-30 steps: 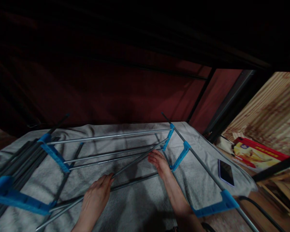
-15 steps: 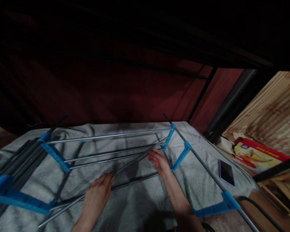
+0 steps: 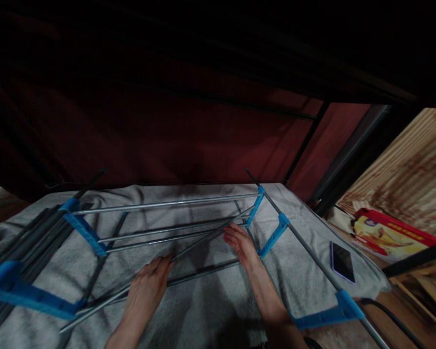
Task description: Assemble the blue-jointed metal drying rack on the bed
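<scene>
A: We note the gray blanket (image 3: 210,310) as our landmark. On its right edge lies a phone (image 3: 342,261), face up, dark screen. Beyond that edge, off the blanket, sits a red and yellow box (image 3: 388,235). Behind the blanket hangs a dark red curtain (image 3: 167,131).

B: And on the blanket itself we see the rack: gray rods slotted into blue plastic connectors (image 3: 83,231). A bundle of dark rods (image 3: 18,247) rests at the blanket's left side. The cross rods lie over and under the loose one, crowding it.

A: The loose rod (image 3: 189,249) is near the blanket's middle. Its long axis runs on a diagonal, low end toward the near left, far end pointing up-right at a blue connector.

B: Our left hand (image 3: 145,288) lies flat on that rod, fingers (image 3: 162,264) straight and close together, pressing more than gripping.

A: Our right hand (image 3: 241,242) is just beside the rod's far part, fingers (image 3: 229,232) loosely curled. We cannot tell whether they close on it.
</scene>
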Motion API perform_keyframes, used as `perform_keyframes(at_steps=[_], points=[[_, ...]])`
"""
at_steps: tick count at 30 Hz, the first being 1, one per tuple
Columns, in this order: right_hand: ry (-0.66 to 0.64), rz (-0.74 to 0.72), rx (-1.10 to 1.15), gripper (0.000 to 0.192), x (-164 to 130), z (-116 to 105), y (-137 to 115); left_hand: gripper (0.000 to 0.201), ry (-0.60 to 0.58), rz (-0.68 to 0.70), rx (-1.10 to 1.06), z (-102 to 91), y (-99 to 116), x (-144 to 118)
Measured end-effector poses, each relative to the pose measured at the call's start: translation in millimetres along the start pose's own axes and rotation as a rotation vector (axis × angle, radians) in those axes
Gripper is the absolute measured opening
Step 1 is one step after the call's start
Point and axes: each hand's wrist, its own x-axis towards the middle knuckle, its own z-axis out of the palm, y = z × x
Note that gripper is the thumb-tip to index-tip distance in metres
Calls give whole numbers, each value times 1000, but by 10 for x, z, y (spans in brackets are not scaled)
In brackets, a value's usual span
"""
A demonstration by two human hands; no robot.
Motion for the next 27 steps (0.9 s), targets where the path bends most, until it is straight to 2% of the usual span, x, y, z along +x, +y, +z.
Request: perform_keyframes(at_steps=[8, 20, 27], points=[[-19, 9, -80, 40, -68, -93, 6, 38, -2, -6, -31, -68, -50, 112], [49, 36, -181, 33, -252, -498, 283, 39, -20, -11, -23, -181, -127, 319], [142, -195, -438, 34, -261, -655, 510, 36, -77, -98, -49, -211, -101, 378]])
